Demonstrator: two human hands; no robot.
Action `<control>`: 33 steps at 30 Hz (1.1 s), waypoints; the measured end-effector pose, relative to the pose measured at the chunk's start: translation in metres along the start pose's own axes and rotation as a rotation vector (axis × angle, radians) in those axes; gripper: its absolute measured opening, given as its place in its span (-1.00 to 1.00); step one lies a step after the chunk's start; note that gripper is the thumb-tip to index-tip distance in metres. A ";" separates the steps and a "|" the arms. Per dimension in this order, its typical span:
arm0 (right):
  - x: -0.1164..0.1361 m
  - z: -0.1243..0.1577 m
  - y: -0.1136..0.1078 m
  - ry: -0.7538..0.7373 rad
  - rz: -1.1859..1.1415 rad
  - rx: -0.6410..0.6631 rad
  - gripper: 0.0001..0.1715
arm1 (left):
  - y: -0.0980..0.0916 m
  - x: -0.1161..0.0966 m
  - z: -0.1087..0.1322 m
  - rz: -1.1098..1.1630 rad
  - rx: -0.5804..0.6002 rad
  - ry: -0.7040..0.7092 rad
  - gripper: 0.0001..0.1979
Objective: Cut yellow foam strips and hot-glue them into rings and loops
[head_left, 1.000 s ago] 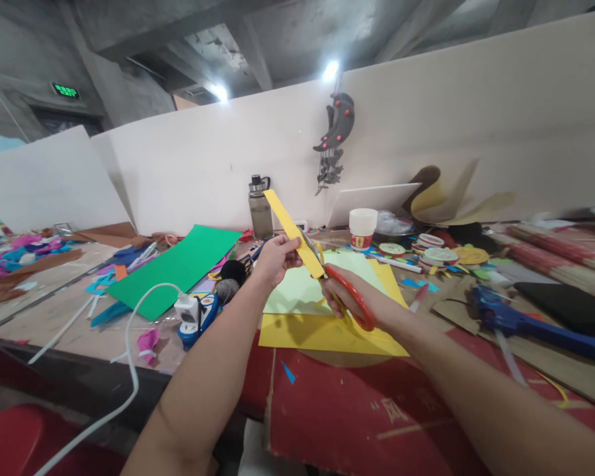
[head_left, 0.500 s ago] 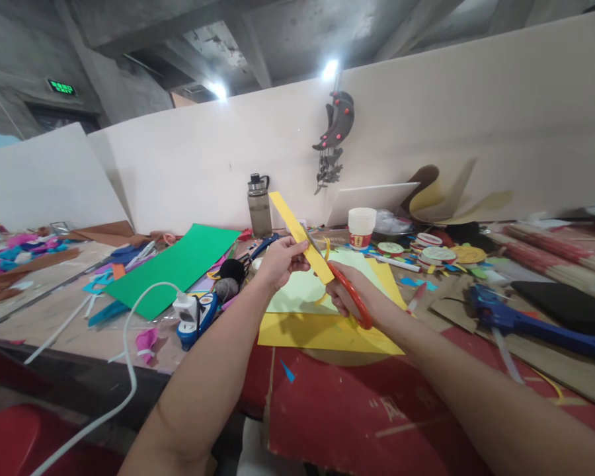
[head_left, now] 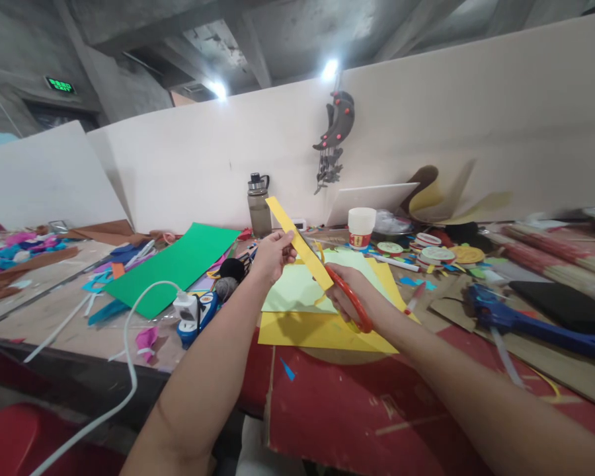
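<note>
My left hand (head_left: 274, 254) pinches a long yellow paper strip (head_left: 305, 248) near its middle, and the strip slants from upper left to lower right. Orange-handled scissors (head_left: 350, 297) are gripped in my right hand (head_left: 354, 287). Their blades lie along the strip's right edge, partly hidden by it. A thin curled yellow sliver (head_left: 320, 250) hangs beside the blades. Below both hands lie pale green paper sheets (head_left: 290, 294) on top of yellow sheets (head_left: 297, 332).
A green sheet (head_left: 173, 271) and a power strip (head_left: 198, 320) with a white cable lie left. Behind stand a water bottle (head_left: 260, 208) and paper cups (head_left: 361, 228). To the right are a blue glue gun (head_left: 520, 320) and a red-handled knife (head_left: 415, 297).
My left hand has shifted left and slightly down along the strip, toward its upper end. The strip's top end sits a little lower and further left. The scissors have barely moved.
</note>
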State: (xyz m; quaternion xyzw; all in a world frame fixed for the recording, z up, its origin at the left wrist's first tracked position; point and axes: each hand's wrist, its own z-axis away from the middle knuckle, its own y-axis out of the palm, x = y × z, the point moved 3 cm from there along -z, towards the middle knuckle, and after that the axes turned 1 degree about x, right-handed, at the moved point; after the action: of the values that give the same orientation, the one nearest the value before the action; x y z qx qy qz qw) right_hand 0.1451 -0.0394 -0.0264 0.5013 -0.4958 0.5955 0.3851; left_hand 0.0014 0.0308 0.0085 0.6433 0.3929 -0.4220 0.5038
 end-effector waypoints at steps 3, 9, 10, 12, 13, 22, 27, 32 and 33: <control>0.001 0.002 0.000 -0.080 0.071 0.029 -0.77 | 0.002 0.002 0.001 -0.024 0.014 -0.011 -0.76; 0.009 0.004 -0.002 -0.022 -0.039 0.025 -0.62 | 0.011 0.011 0.006 -0.074 0.114 -0.043 -0.76; 0.011 0.005 -0.002 -0.009 -0.045 0.009 -0.64 | 0.012 0.012 0.006 -0.077 0.120 -0.046 -0.75; 0.016 0.007 -0.003 0.009 -0.046 -0.028 -0.75 | 0.012 0.012 0.006 -0.078 0.129 -0.046 -0.75; 0.018 0.008 -0.003 0.017 -0.044 -0.044 -0.82 | 0.012 0.012 0.006 -0.079 0.134 -0.046 -0.75; 0.026 0.016 -0.001 0.054 -0.043 -0.146 -0.99 | 0.012 0.005 0.007 -0.081 0.155 -0.055 -0.79; 0.021 0.014 0.000 0.075 -0.029 -0.103 -0.96 | 0.004 0.005 0.001 -0.059 0.075 -0.031 -0.71; 0.006 0.007 -0.001 0.036 0.062 -0.026 -0.84 | 0.001 0.006 0.000 -0.074 0.002 -0.008 -0.72; 0.005 0.004 -0.002 0.005 0.083 -0.021 -0.81 | 0.003 0.008 0.000 -0.087 0.023 -0.019 -0.72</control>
State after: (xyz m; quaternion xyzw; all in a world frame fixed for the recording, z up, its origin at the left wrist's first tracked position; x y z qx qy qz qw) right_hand 0.1468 -0.0435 -0.0215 0.4748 -0.5215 0.6068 0.3666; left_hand 0.0067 0.0305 0.0020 0.6273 0.4108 -0.4538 0.4815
